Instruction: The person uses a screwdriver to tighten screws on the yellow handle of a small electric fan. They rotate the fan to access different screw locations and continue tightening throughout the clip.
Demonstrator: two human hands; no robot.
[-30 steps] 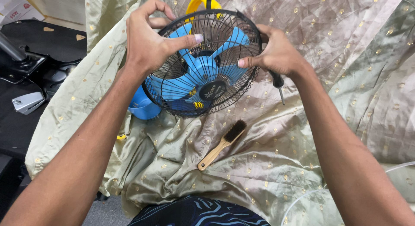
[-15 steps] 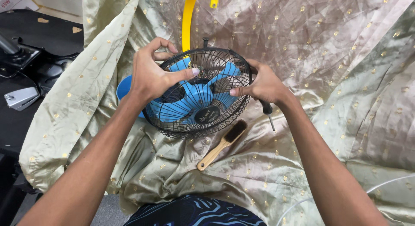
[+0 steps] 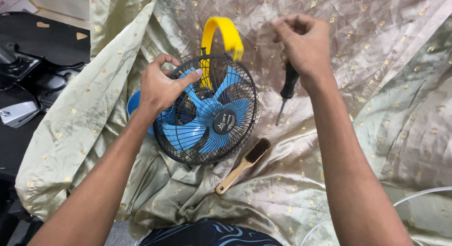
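Observation:
A small fan (image 3: 212, 119) with blue blades, a black wire grille and a yellow bracket (image 3: 225, 34) lies on a pale green cloth (image 3: 376, 109) dotted with gold. My left hand (image 3: 160, 86) grips the grille's upper left rim, thumb across the front wires. Raised off the fan, my right hand (image 3: 303, 43) hovers to its upper right with the fingertips pinched together; I cannot tell whether anything small is between them. A black-handled screwdriver (image 3: 288, 88) lies just under that hand, its top hidden by it.
A wooden-handled brush (image 3: 242, 166) with dark bristles lies on the cloth just below the fan. Dark furniture and a grey device (image 3: 16, 114) sit off the cloth at the left. A white cable (image 3: 419, 194) curves at the lower right.
My right hand has let go of the grille's right rim and risen to the upper right. The fan has tilted, so its yellow bracket shows more. My left hand keeps its grip.

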